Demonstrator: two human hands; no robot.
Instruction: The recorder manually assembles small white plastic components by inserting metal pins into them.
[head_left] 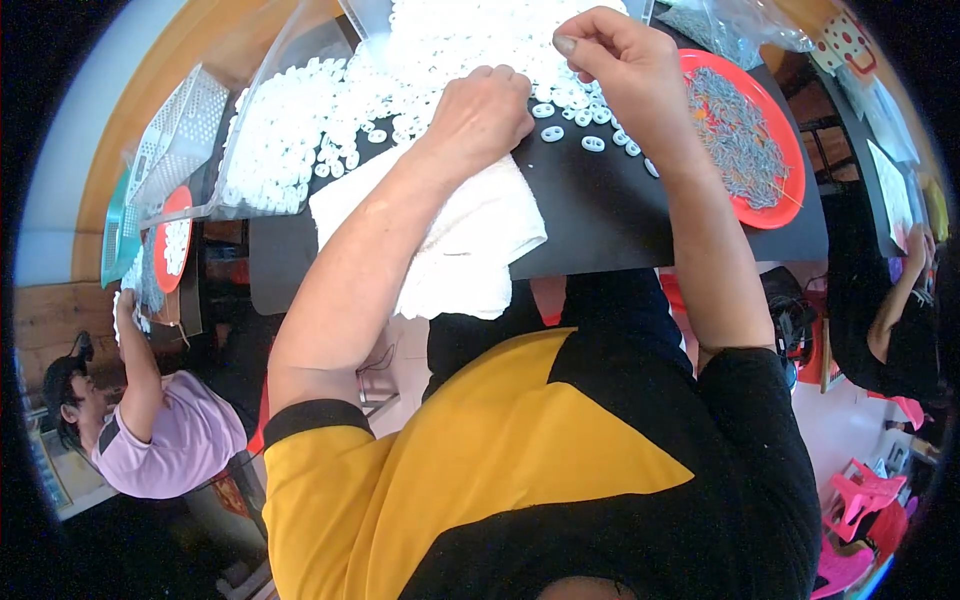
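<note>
While the black work surface [620, 215] fills the middle of the view, a large heap of small white plastic rings [440, 50] is spread over its far edge and spills into a clear plastic bin [255, 95] at the far left corner; the rings are too many to be counted. One white towel [460, 235] is laid over the near left edge and hangs down from it. One red plate [775, 120] is set at the right edge, and a pile of thin grey pins [735, 135], likewise uncountable, is carried on it. The left hand [480, 115] is rested as a loose fist on the far end of the towel, just beside the heap; whether anything is enclosed cannot be told. The right hand [615, 60] is raised over the near fringe of the heap, thumb and fingertips pinched narrowly together, and what is pinched cannot be made out. Roughly seven loose rings [592, 143] are scattered just below it, between the heap and the plate.
</note>
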